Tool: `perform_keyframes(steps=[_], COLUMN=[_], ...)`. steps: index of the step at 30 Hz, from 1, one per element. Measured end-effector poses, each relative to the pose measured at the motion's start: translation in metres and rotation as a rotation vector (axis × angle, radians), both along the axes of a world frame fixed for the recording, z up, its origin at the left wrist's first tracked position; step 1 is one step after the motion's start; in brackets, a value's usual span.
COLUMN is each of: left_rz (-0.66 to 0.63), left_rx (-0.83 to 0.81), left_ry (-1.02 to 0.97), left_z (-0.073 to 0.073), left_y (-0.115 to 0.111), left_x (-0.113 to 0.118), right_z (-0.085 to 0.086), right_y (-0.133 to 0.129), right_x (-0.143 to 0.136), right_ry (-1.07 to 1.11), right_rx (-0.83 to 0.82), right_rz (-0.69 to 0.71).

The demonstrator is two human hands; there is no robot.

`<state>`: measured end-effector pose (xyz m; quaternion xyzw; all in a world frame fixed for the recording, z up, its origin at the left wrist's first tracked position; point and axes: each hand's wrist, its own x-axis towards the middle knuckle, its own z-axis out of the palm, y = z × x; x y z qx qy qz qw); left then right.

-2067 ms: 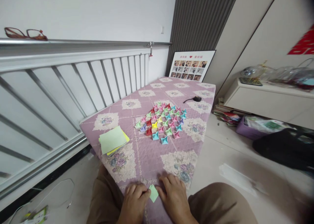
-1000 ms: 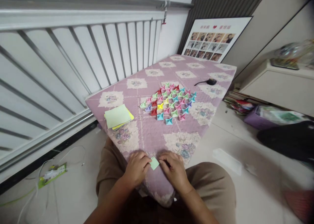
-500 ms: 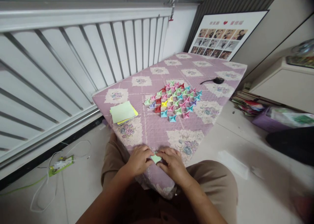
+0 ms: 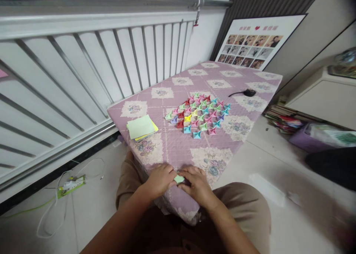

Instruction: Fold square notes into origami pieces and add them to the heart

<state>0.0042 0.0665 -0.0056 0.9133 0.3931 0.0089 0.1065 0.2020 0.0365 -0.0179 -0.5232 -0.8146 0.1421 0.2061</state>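
Note:
A small piece of light green folded paper (image 4: 179, 179) lies between my two hands near the table's close corner. My left hand (image 4: 161, 179) grips its left side with fingers pressed together. On the other side, my right hand (image 4: 195, 182) pinches it between thumb and fingers. Farther up the cloth, several small folded paper pieces (image 4: 195, 118) in red, pink, green, blue, yellow and purple sit in close rows. To their left rests a stack of square paper (image 4: 141, 127), pale green on top with yellow showing beneath.
The table (image 4: 178, 155) has a purple floral cloth. A black object with a cord (image 4: 249, 92) lies at its right. A white radiator (image 4: 150, 53) runs along the left, and a photo board (image 4: 250, 42) leans behind. A power strip (image 4: 71, 186) is on the floor.
The view has shifted slightly. My fingers have closed in a little over the green paper, and less of it shows than before.

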Motion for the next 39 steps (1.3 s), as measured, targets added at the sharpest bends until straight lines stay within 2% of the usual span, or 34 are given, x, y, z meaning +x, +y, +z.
perform_keyframes(steps=[4,10,20,28,31,34,37,39], left_rz=[-0.033,-0.041,-0.069,0.034,0.094,0.160,0.188,0.201], left_rx=[0.061,0.062,0.013,0.079,0.078,0.001,-0.204,-0.333], left_ry=[0.033,0.018,-0.061,-0.032,-0.065,-0.181,-0.269,-0.258], left_z=[-0.005,-0.009,0.003,-0.010,-0.010,-0.003,0.009,0.018], left_y=[0.000,0.001,0.002,-0.002,-0.005,-0.007,-0.006,-0.004], left_x=[0.001,0.000,-0.005,0.004,0.006,0.008,0.009,0.009], right_z=[0.000,-0.001,0.002,0.000,-0.003,-0.005,-0.001,0.003], right_y=[0.001,-0.001,-0.005,-0.005,-0.004,-0.006,-0.008,-0.009], right_x=[0.000,-0.002,-0.003,-0.002,-0.001,-0.002,-0.004,-0.005], right_ry=[-0.005,0.010,-0.002,0.016,0.077,0.226,0.377,0.414], right_rx=[0.006,0.000,0.030,0.060,0.081,0.105,0.053,-0.026], right_rz=[0.001,-0.014,0.021,0.024,0.017,-0.006,-0.010,-0.019])
